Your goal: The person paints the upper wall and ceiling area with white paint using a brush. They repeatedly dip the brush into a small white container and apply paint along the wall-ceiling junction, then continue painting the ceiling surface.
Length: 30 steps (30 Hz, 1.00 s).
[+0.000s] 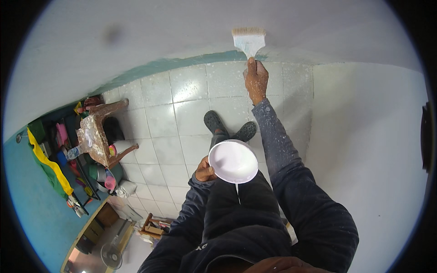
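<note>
The left hand (205, 172) grips the bowl (215, 160) one-sidedly, the right (256, 81) a brush (249, 44); tilting could spill paint (239, 166).

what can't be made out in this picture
All in the head view:
White brush: lower handle hidden by the right hand.
Left hand: some fingers hidden behind the white bowl.
Dark object at far right: cut off by the edge of the fisheye circle.
Dark smudge at upper left: too blurred to tell what it is.

Brush (249, 43) ahead of bowl (245, 174)
</note>
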Each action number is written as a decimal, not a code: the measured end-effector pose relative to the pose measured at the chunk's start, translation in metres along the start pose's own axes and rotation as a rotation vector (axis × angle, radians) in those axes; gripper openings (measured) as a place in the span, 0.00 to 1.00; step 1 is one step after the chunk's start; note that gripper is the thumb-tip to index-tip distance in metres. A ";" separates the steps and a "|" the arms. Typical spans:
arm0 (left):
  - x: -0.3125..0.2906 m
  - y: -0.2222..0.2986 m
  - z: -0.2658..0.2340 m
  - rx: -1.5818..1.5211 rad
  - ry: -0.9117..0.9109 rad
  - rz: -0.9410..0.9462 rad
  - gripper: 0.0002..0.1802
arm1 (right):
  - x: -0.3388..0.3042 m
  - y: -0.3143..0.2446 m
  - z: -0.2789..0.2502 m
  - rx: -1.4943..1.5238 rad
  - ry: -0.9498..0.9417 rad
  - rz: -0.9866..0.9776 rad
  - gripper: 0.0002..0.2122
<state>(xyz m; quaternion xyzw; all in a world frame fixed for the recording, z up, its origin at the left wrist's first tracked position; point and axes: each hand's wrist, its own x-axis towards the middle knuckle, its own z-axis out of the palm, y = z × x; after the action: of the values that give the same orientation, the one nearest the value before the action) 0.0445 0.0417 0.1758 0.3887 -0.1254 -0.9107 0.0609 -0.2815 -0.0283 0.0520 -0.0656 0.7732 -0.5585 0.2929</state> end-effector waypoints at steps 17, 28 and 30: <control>0.000 -0.010 -0.016 0.007 0.016 0.033 0.44 | -0.036 -0.081 -0.019 -0.047 -0.107 -0.194 0.23; 0.002 -0.016 -0.017 0.021 0.092 0.068 0.51 | 0.013 0.071 -0.005 -0.450 -0.017 -0.157 0.22; 0.003 -0.017 -0.018 0.018 0.096 0.057 0.51 | 0.021 0.092 -0.008 -0.543 -0.095 -0.137 0.23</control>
<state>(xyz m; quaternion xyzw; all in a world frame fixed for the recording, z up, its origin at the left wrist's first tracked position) 0.0555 0.0543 0.1572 0.4289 -0.1414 -0.8877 0.0893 -0.2819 0.0029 -0.0375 -0.2200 0.8737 -0.3457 0.2621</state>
